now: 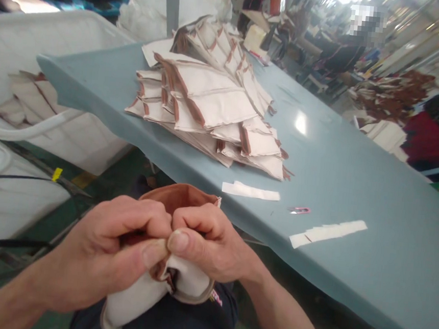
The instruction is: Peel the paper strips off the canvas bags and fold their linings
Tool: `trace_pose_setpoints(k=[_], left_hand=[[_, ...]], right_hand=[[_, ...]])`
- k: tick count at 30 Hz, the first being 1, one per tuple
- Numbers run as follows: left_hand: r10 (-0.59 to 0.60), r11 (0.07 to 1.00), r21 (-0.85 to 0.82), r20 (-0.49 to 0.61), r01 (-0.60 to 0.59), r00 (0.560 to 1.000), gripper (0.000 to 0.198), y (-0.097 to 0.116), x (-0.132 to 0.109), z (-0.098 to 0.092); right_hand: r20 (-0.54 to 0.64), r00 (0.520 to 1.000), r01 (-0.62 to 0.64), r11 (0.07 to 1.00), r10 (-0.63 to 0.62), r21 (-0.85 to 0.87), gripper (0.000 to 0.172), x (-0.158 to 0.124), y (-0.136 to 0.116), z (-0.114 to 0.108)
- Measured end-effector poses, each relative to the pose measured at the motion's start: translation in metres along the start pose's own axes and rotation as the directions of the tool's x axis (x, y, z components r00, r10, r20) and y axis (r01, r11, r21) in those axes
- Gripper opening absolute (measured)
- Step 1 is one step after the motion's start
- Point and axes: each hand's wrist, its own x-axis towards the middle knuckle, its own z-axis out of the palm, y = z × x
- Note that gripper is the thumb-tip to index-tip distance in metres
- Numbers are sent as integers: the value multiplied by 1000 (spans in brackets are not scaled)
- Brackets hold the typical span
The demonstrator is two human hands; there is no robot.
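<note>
Both my hands meet over my lap, pinching a sewn fabric piece (pixel 134 300) that is cream on one side and brown on the other. My left hand (pixel 120 248) is closed on it, thumb tip pressed against the index finger. Thumb to thumb with it, my right hand (pixel 208 240) is closed on the same piece. Brown fabric shows behind the knuckles, and cream folds hang below onto my dark clothing. The exact spot between the fingertips is hidden. Ahead, on the blue-green table (pixel 330 174), lies a layered pile of cream pieces with brown edging (pixel 218 92).
Small thread snips (pixel 299 210) lie near the table's front edge, between two white strips (pixel 251 191) (pixel 328 233). White bins (pixel 81 29) stand at the left, one with fabric inside. A post (pixel 172 7) rises behind the pile. Another person (pixel 341 47) is in the background.
</note>
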Motion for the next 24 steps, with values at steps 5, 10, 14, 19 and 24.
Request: trace_pose_setpoints(k=[5,10,14,19,24], left_hand=[[-244,855,-491,-104,164,964,53,-16,-16,24],[-425,650,-727,-107,221,899,52,-19,-28,43],[-439,605,-756,-54,250,897,51,-19,-32,40],[-434,627,-722,-12,292,901,58,-16,-30,39],[-578,548,-803,-163,233,799,66,0,-24,39]], right_hand=[[-152,986,60,995,-73,-84,75,5,28,12],[-245,963,72,983,-113,-171,89,9,35,17],[-202,971,74,964,-128,-254,88,11,21,17],[-175,980,32,935,-100,-353,74,-2,1,-8],[-214,975,-68,845,-56,-530,68,-30,-1,-50]])
